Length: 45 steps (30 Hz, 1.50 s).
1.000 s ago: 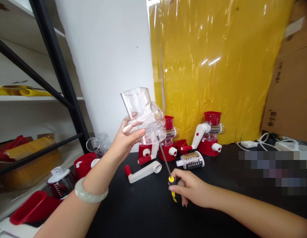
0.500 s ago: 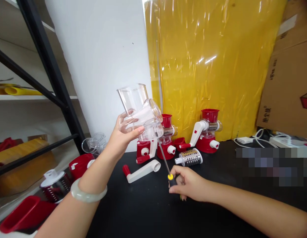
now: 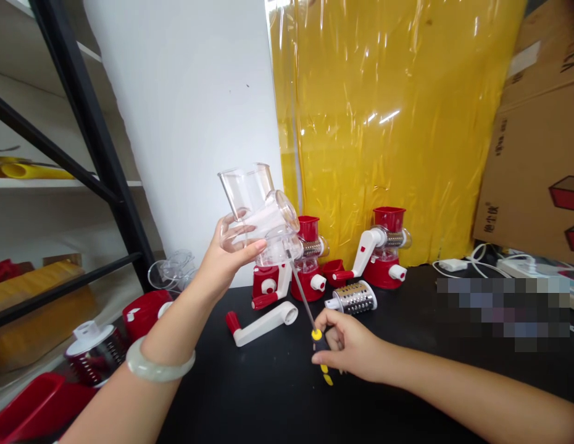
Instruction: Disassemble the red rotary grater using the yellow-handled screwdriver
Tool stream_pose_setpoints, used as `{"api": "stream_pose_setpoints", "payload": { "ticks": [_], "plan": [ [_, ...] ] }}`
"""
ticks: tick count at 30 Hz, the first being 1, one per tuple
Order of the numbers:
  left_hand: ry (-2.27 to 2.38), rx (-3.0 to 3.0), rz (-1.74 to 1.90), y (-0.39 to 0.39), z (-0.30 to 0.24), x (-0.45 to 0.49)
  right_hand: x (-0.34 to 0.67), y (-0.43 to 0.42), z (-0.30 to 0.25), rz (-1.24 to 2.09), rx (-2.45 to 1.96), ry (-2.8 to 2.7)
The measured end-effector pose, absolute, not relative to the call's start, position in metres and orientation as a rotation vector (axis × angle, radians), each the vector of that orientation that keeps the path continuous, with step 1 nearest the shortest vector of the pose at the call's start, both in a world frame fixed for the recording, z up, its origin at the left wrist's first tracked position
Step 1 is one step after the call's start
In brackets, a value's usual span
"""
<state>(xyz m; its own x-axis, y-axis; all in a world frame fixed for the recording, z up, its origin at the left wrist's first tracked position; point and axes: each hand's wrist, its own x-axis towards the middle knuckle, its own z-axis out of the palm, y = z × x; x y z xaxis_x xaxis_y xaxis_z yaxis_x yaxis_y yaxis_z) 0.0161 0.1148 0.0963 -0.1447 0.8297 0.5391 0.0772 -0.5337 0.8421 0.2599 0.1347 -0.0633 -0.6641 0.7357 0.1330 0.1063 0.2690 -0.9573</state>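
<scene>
My left hand (image 3: 234,246) is closed around a clear plastic grater housing (image 3: 273,213), held tilted above the table with its square chute pointing up. My right hand (image 3: 340,339) grips a screwdriver (image 3: 304,299) by its black and yellow handle. The shaft slants up to the left, and its tip is at the underside of the housing; whether it touches a screw I cannot make out. Below the housing lies a white crank handle (image 3: 263,325) with a red knob. A metal grating drum (image 3: 356,298) rests just beyond my right hand.
Assembled red-and-white rotary graters (image 3: 387,271) stand at the back of the black table (image 3: 268,394). More red parts, another drum (image 3: 95,351) and clear pieces (image 3: 171,271) lie at the left by a shelf. White cables (image 3: 481,265) and a large carton (image 3: 537,154) are at the right.
The screwdriver's handle has turned a little in my right hand, with more of its yellow end showing. The housing stays in my left hand, and the whole view has shifted slightly.
</scene>
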Motion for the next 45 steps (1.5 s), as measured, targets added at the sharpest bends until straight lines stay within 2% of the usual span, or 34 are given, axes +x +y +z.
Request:
{"api": "stream_pose_setpoints", "payload": {
  "ticks": [4, 11, 17, 24, 30, 36, 42, 45],
  "plan": [
    [1.032, 1.587, 1.731, 0.116, 0.095, 0.015, 0.263, 0.134, -0.059, 1.418, -0.63, -1.938],
    [1.015, 1.586, 1.735, 0.117, 0.094, 0.014, 0.26, 0.138, -0.064, 1.51, -0.74, -1.91],
    [1.01, 1.616, 1.728, 0.119, 0.093, 0.012, 0.262, 0.135, -0.057, 1.543, -0.571, -1.877],
    [1.002, 1.605, 1.71, 0.116, 0.094, 0.013, 0.26, 0.135, -0.06, 1.598, -0.735, -1.883],
    [1.015, 1.597, 1.719, 0.118, 0.093, 0.013, 0.267, 0.137, -0.052, 1.659, -0.514, -1.91],
    [1.008, 1.594, 1.703, 0.117, 0.093, 0.014, 0.264, 0.137, -0.055, 1.681, -0.695, -1.909],
    [0.987, 1.583, 1.723, 0.117, 0.093, 0.015, 0.267, 0.135, -0.05, 1.672, -0.52, -1.937],
    [0.981, 1.578, 1.715, 0.118, 0.093, 0.014, 0.268, 0.134, -0.05, 1.628, -0.651, -1.983]
  ]
}}
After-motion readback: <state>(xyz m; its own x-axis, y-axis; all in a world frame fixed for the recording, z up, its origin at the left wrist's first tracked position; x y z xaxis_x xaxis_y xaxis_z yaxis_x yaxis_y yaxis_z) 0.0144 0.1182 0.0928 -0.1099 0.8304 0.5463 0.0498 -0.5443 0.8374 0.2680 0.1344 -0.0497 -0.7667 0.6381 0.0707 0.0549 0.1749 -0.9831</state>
